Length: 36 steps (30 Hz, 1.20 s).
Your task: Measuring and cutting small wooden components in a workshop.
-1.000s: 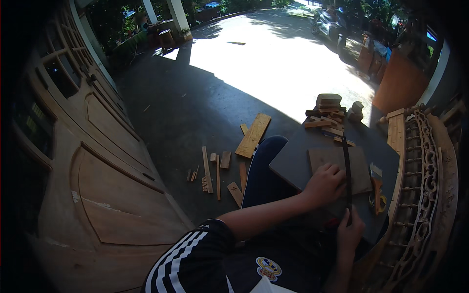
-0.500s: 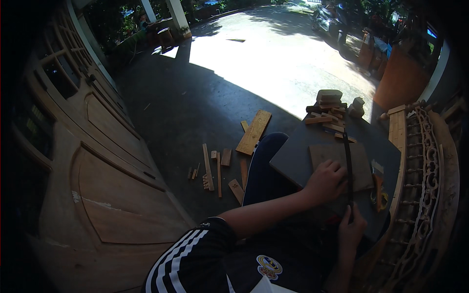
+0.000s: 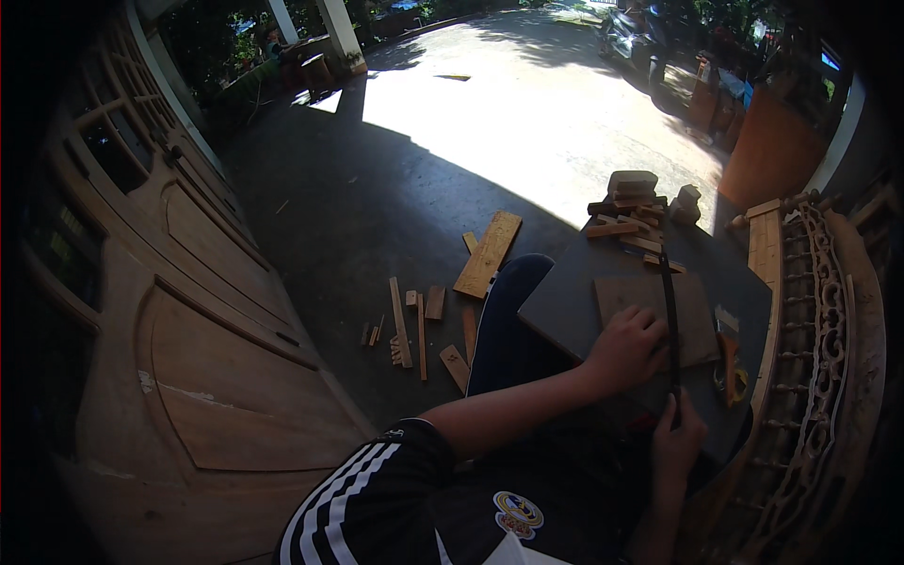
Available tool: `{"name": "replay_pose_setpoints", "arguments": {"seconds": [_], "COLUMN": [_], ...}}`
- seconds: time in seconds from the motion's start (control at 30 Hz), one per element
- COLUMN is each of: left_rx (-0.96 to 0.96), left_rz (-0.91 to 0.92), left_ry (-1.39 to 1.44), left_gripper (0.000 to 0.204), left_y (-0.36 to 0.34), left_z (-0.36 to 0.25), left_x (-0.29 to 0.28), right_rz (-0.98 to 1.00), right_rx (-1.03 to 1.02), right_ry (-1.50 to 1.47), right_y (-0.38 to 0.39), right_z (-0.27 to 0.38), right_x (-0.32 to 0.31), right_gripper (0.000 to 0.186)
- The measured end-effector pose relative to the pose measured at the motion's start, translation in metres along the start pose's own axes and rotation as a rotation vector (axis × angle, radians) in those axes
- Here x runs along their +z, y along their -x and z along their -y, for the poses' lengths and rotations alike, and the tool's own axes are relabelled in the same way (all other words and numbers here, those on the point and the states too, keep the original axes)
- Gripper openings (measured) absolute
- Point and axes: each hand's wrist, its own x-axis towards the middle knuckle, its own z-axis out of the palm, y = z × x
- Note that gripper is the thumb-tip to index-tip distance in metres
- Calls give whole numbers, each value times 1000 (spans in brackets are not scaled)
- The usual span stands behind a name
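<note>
A long, thin, dark tool (image 3: 671,325), whose exact kind I cannot make out, runs lengthwise over the right part of a flat brown board (image 3: 618,294). My right hand (image 3: 680,431) is closed round its near end. My left hand (image 3: 629,347) rests on the board just left of the tool, fingers curled down; whatever is under them is hidden. The board lies on a dark grey tabletop (image 3: 556,306). To its right sits an orange-and-yellow handled tool (image 3: 731,369).
Wood offcuts (image 3: 636,226) and a block (image 3: 686,204) crowd the table's far end. A plank (image 3: 490,254) and several sticks (image 3: 401,322) lie on the floor to the left. Carved wooden furniture (image 3: 815,311) borders the table's right side; wooden door panels (image 3: 235,386) stand at left.
</note>
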Motion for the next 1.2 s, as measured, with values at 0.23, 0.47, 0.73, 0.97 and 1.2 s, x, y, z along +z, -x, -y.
{"name": "replay_pose_setpoints", "arguments": {"seconds": [0.23,0.47,0.73,0.97,1.2], "left_rx": [-11,-1,6,-12,47], "left_rz": [8,-4,20,69,91], "left_ry": [1,-17,3,-52,-42], "left_gripper": [22,22,22,17,19], "left_y": [1,2,-3,-5,-11], "left_z": [0,0,-5,4,-4], "left_x": [1,0,7,-13,-6], "right_rz": [-7,5,-55,-25,-48], "right_rx": [-9,15,-62,-26,12], "right_ry": [7,9,11,-40,7], "right_y": [1,2,2,-1,5], "right_z": [-4,-1,-9,-5,-15], "right_x": [1,0,-3,10,5], "right_gripper": [24,23,20,22,25]}}
